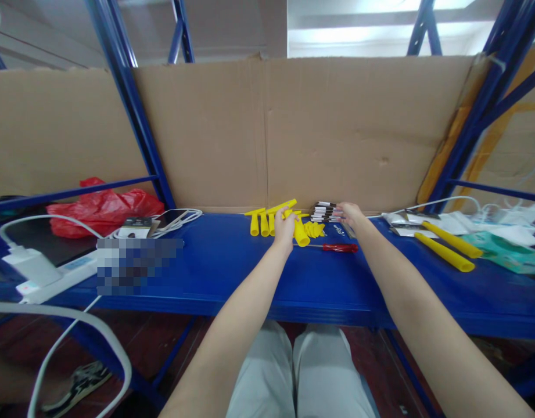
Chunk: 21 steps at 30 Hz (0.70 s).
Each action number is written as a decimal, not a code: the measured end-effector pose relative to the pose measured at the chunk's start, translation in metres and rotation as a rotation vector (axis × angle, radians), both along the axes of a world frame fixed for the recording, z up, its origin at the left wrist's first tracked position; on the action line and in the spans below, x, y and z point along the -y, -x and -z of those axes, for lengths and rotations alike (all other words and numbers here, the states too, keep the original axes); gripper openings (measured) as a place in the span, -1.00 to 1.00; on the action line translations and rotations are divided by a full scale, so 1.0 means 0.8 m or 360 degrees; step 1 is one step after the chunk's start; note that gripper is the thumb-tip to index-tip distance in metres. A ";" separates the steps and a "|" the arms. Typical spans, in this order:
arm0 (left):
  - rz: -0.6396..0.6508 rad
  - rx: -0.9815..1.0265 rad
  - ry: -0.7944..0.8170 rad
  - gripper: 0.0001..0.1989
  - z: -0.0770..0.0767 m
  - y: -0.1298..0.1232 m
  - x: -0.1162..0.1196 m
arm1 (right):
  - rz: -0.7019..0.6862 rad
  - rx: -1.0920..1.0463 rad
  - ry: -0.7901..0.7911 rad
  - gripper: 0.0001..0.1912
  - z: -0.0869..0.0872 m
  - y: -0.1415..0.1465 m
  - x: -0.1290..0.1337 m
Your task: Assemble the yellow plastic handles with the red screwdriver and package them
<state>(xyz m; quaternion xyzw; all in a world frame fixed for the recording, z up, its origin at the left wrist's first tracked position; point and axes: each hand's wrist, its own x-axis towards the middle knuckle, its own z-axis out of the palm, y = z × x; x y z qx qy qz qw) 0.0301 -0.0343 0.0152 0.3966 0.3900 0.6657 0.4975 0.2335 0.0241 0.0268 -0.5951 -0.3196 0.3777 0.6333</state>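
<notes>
My left hand (285,229) is closed at the narrow end of a yellow plastic cone (301,234), whose wide open end points toward me. To its left, several similar yellow cones (264,224) lie side by side, with others across their tops. Small flat yellow pieces (315,230) are spread just right of the held cone. My right hand (349,213) closes its fingers at the right ends of a stack of white sticks with black bands (325,212), like markers; its fingertips are partly hidden. A screwdriver with a red handle (339,248) lies in front of both hands.
A blue shelf top (223,273) carries everything, backed by cardboard (328,133). At left are a red plastic bag (106,209), a white power strip (62,281) and cables. Two yellow cones (444,252) lie at right beside a teal packet (506,252). A shoe (82,386) shows below left.
</notes>
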 end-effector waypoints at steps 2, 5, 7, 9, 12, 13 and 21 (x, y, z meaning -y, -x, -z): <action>0.0016 -0.0001 0.0009 -0.55 0.000 0.000 0.000 | 0.0002 0.0018 -0.0015 -0.80 0.001 0.000 0.001; 0.0039 -0.0001 0.0005 -0.56 0.001 0.000 -0.002 | 0.0030 0.0077 -0.0020 -0.76 0.002 0.000 0.001; 0.0046 0.0000 -0.0005 -0.57 0.003 0.000 -0.004 | 0.0033 0.0137 0.0003 -0.76 0.002 0.001 0.000; 0.0047 0.0000 -0.0008 -0.58 0.004 0.000 -0.005 | 0.0017 0.0190 0.0023 -0.79 0.001 0.002 -0.002; 0.0057 0.0007 -0.0011 -0.59 0.006 0.000 -0.007 | -0.0013 0.0229 0.0028 -0.84 -0.002 0.005 -0.005; 0.0060 0.0010 -0.0015 -0.59 0.006 0.000 -0.008 | -0.0026 0.0239 0.0030 -0.85 -0.003 0.007 -0.006; 0.0040 -0.0006 -0.0008 -0.58 0.007 -0.001 -0.009 | -0.0057 0.0400 -0.0016 -0.81 -0.011 0.014 0.004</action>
